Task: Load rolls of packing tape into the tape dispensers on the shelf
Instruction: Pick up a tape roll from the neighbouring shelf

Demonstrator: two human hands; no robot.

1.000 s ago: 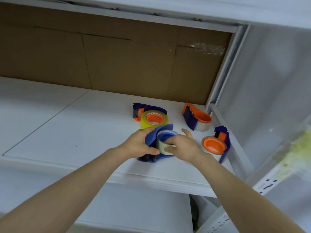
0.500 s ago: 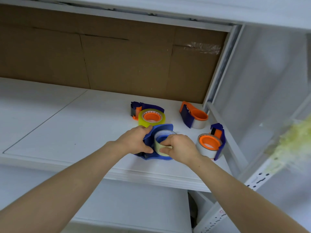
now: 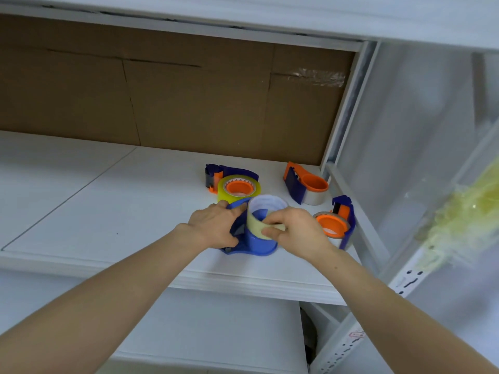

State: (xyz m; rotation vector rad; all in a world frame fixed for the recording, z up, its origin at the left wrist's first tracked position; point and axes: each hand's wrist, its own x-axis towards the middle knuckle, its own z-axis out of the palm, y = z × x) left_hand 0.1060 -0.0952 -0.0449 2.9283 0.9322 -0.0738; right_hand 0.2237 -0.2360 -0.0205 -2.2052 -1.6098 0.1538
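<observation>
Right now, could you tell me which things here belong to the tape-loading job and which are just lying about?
Job: tape roll, pinched by right hand; blue dispenser, held by left hand; dispenser with yellow roll; rear dispenser; right-side dispenser.
Lying about: cardboard backing; clear tape strip stuck on it; yellowish plastic wrap at right.

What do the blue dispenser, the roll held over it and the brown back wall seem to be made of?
The dispenser looks like moulded plastic: smooth, uniformly blue, slightly glossy. The roll seems to be translucent yellowish plastic tape on a white core, perhaps card. The back wall looks like cardboard: matt brown, with creases and seams.
</observation>
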